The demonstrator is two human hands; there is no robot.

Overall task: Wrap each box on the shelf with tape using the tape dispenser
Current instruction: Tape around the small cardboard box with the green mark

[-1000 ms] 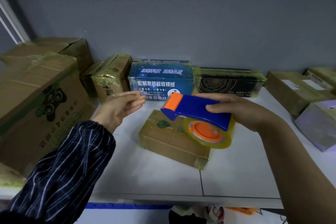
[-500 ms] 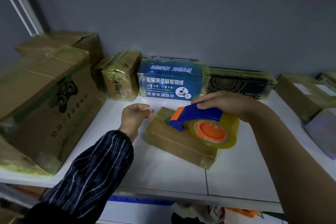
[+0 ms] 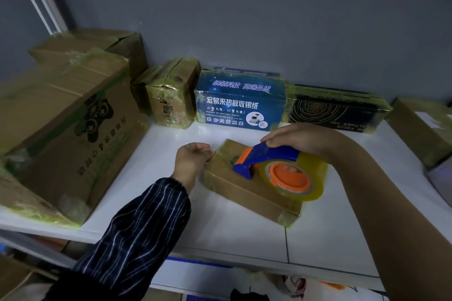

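A flat brown box (image 3: 247, 193) wrapped in yellowish tape lies at an angle in the middle of the white shelf (image 3: 220, 232). My right hand (image 3: 300, 138) grips the blue handle of the tape dispenser (image 3: 266, 156) from above. The dispenser's blue and orange nose rests on the box's top, and its clear tape roll (image 3: 293, 178) with an orange hub faces me. My left hand (image 3: 193, 159) is at the box's left end with its curled fingers touching the corner. Whether it pinches a tape end does not show.
A big carton (image 3: 63, 124) with a bear print fills the left of the shelf. Along the back wall stand small taped cartons (image 3: 171, 98), a blue printed box (image 3: 239, 105) and a black box (image 3: 335, 112). More boxes (image 3: 420, 127) sit at the right edge.
The dispenser came down from above the box onto its top. My left hand moved right and closed its fingers at the box's left end. The view shifted closer and to the left.
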